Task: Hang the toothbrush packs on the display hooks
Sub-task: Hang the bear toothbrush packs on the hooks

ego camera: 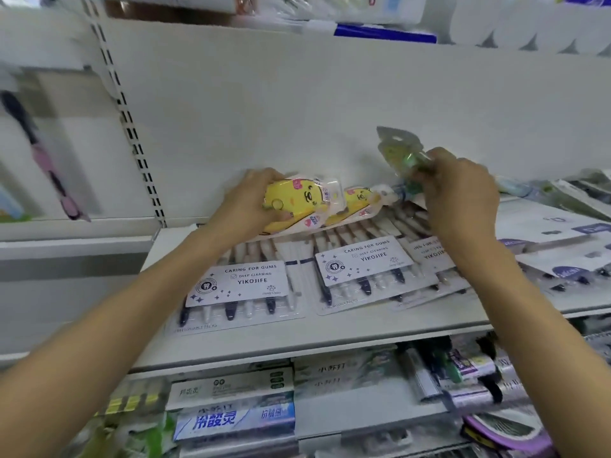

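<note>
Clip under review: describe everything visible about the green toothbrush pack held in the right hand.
The green toothbrush pack is a clear plastic blister on a pale card, with green and yellowish contents that are too blurred to read. A hang hole is cut near its top end. It is tilted, top pointing up and left, raised above the shelf in front of the white back panel. The right hand pinches its lower part; nothing else visibly touches it, and it is not on any hook.

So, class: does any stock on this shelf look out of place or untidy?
Yes. The YIKOJIFE multipacks lie flat on the white shelf, overlapping askew rather than hanging. The yellow cartoon packs under the left hand lie on top of them.
</note>
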`<act>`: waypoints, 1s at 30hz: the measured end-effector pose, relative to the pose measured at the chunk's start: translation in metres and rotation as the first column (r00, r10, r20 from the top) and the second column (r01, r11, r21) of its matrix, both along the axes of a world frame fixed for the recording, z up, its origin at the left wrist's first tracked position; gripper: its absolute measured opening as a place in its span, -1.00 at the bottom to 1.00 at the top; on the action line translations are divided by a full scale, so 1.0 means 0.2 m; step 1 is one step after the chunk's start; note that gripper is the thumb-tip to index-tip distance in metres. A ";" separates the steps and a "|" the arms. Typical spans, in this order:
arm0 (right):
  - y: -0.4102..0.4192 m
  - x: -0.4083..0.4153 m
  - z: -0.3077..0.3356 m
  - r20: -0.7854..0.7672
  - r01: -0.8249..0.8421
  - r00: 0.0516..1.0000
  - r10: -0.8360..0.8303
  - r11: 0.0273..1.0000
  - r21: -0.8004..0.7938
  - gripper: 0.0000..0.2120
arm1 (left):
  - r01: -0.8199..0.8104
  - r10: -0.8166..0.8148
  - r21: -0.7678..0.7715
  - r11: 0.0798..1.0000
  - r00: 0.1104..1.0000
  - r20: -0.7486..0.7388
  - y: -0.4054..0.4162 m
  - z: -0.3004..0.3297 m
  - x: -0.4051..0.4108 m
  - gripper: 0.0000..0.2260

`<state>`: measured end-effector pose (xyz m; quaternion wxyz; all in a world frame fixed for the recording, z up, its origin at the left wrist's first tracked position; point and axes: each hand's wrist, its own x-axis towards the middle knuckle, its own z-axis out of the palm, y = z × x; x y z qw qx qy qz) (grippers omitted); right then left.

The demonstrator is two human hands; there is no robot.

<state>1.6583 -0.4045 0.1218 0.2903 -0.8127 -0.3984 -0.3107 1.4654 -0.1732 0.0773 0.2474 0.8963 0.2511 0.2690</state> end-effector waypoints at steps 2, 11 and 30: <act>0.01 -0.03 0.05 -0.114 -0.147 0.979 0.166 0.976 0.160 -0.92 | -0.027 0.034 -0.047 0.999 0.986 0.165 -0.01 0.02 -0.05 -0.69; 0.17 -0.30 0.15 -0.330 -0.468 0.638 0.696 0.691 0.552 -0.88 | -0.004 0.181 -0.308 0.951 0.816 0.548 -0.11 0.16 -0.46 -0.76; 0.60 -1.67 0.05 -0.448 -0.740 0.333 0.829 0.525 0.421 -0.82 | -0.151 0.433 -0.437 0.887 0.603 0.670 -0.17 0.09 -1.98 -0.72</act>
